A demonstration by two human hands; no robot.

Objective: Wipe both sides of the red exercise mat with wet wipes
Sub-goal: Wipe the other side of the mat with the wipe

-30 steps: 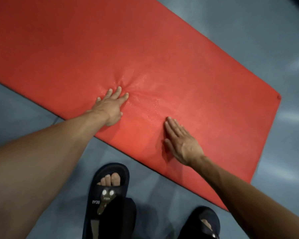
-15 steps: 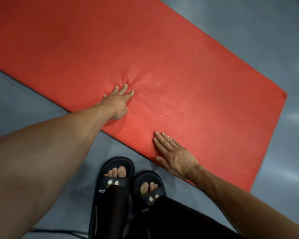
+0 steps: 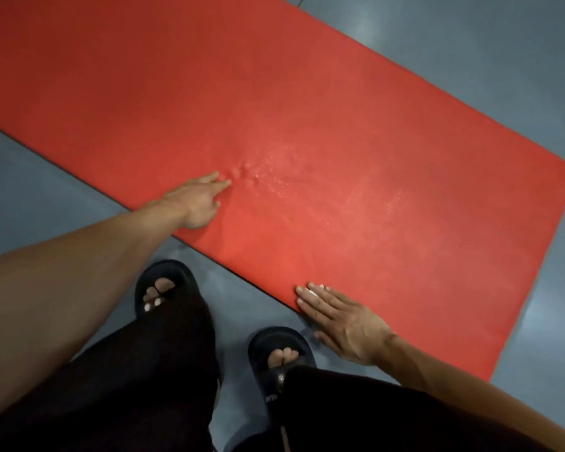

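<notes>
Two hands rest on the red exercise mat [image 3: 274,125], which lies flat across a grey floor [image 3: 470,60] and fills most of the head view, its near long edge running diagonally just ahead of the person's black slides [image 3: 163,285]. The left hand [image 3: 198,199] reaches out with fingers extended, and its fingertips press into the mat well inside the near edge; the soft surface puckers into small dimples just beyond them, which suggests this hand is there to pin the mat so it does not slide on the smooth floor. It holds nothing that can be seen. The right hand [image 3: 343,321] lies flat, fingers straight and close together, at the mat's near edge with the palm partly over the floor. A sliver of white shows at its fingertips; it may be the wet wipe [image 3: 313,292] trapped under the fingers, though it is too small to be sure. A flat hand suits wiping, since it spreads pressure over the cloth. Fine droplets glisten on the mat between the two hands, so this stretch appears damp already. Judging by the dry-looking far part, the upper side is only partly done, and the underside remains.
</notes>
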